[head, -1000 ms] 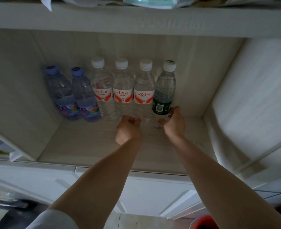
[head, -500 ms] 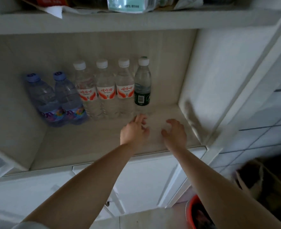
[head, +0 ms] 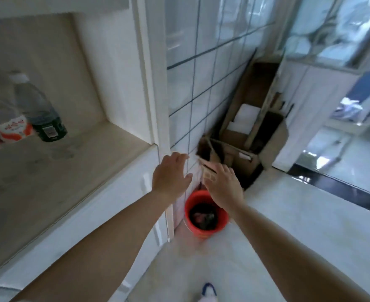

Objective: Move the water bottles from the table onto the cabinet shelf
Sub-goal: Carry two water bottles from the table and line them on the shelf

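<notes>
Clear bottles, three in view on shelf (head: pixel 75 162), left hand (head: pixel 171 175) and right hand (head: pixel 224 187) both spread, empty

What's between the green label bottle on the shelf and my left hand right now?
In the head view, only bare shelf board and the cabinet's white side post lie between the green-label bottle and the left hand.

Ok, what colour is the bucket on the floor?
The bucket is red-orange with dark contents, seen in the head view.
</notes>
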